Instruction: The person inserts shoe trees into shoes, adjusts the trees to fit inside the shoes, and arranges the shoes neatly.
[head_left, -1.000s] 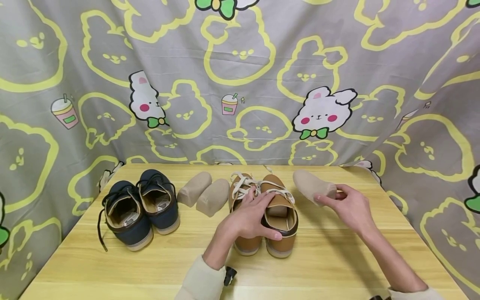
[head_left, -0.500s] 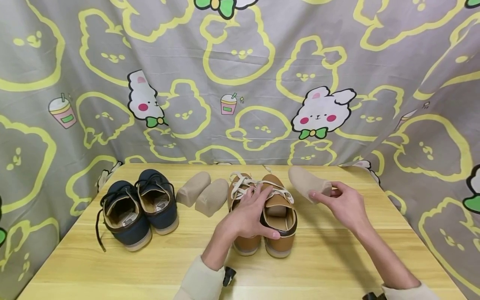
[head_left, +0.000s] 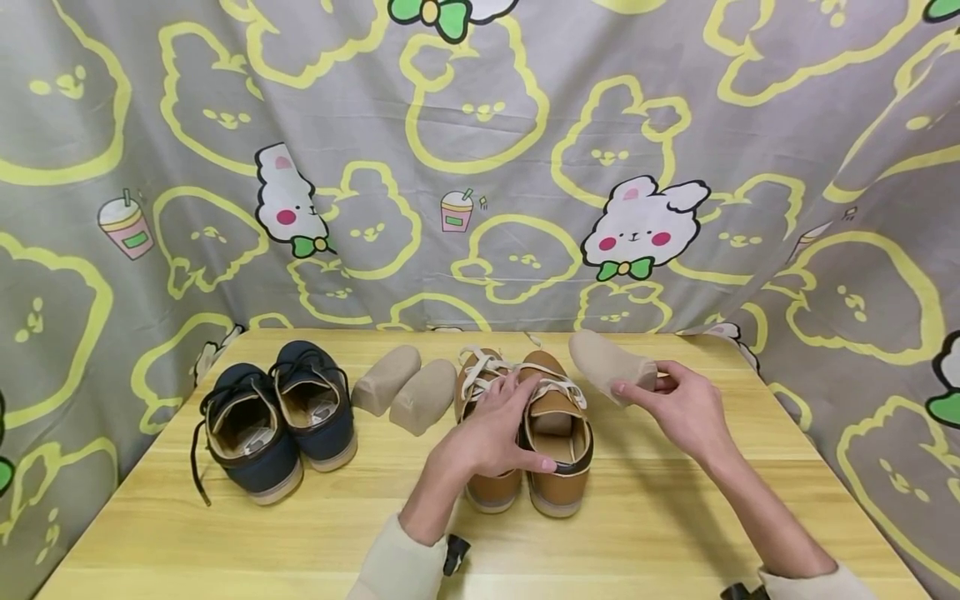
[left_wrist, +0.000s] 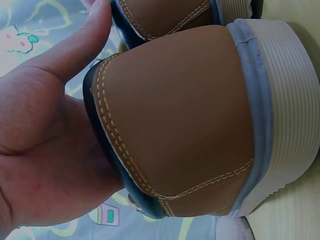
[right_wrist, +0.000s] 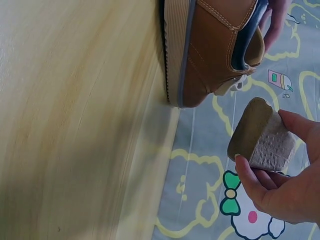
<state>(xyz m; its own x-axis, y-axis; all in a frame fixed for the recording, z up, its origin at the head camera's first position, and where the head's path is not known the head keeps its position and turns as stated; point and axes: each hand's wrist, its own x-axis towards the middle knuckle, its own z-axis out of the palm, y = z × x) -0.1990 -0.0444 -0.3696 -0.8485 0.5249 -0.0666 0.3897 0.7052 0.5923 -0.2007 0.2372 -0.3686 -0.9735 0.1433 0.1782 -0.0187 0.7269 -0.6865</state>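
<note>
Held insert [head_left: 609, 364] shifted leftward, one brown shoe [head_left: 492, 492] partly hidden, left hand [head_left: 489, 437] across.

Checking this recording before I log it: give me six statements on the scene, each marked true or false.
1. The right hand holds a beige insert. True.
2. The left hand reaches over the brown shoes. True.
3. The held insert is inside a brown shoe. False; it is outside the shoes.
4. In the head view, the navy shoes stand left of the brown pair. True.
5. The navy shoes have white laces. False; they have dark laces.
6. Three inserts lie between the pairs. False; two inserts lie there.
</note>
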